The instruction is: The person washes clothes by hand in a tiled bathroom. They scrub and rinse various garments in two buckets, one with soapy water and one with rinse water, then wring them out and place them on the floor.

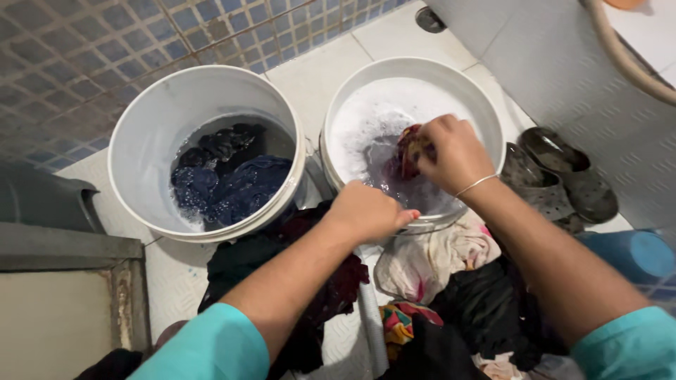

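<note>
1. The right hand [454, 156] was curled tight around a dark red cloth [407, 151], holding it just above the foamy water inside the right white bucket [486, 105]; a thin bangle [475, 185] circled that wrist.
2. The left hand [366, 211] was closed over the near rim of the same bucket; whether its fingers pinched any cloth could not be told.
3. The left white bucket [148, 134] stood just beside it, holding dark blue and black garments [229, 183] in water.
4. A heap of mixed clothes [436, 281] lay on the tiled floor below the arms; dark sandals [563, 176] sat to the right.
</note>
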